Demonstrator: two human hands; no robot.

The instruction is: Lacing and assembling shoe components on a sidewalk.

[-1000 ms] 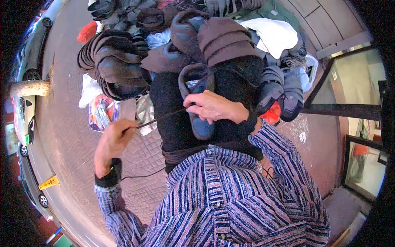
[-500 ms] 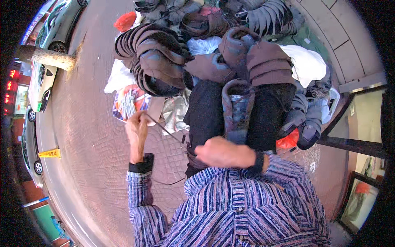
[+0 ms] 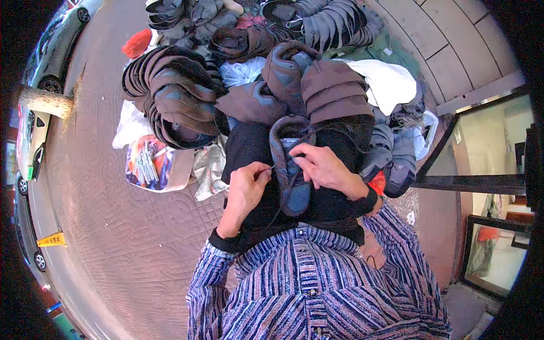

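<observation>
Blue-grey shoe (image 3: 292, 170) is lying on the person's lap — right hand (image 3: 323, 167) is pressing it, fingers together, while left hand (image 3: 245, 190) is pinching a thin thread (image 3: 271, 168) beside it.

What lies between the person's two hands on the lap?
In the head view, the grey-blue fabric shoe lies between the left hand and right hand; both touch it.

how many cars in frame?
3 for sure: dark car upper left, white car mid-left below the tree trunk, another car lower left. The dark rim may hide more.
</observation>
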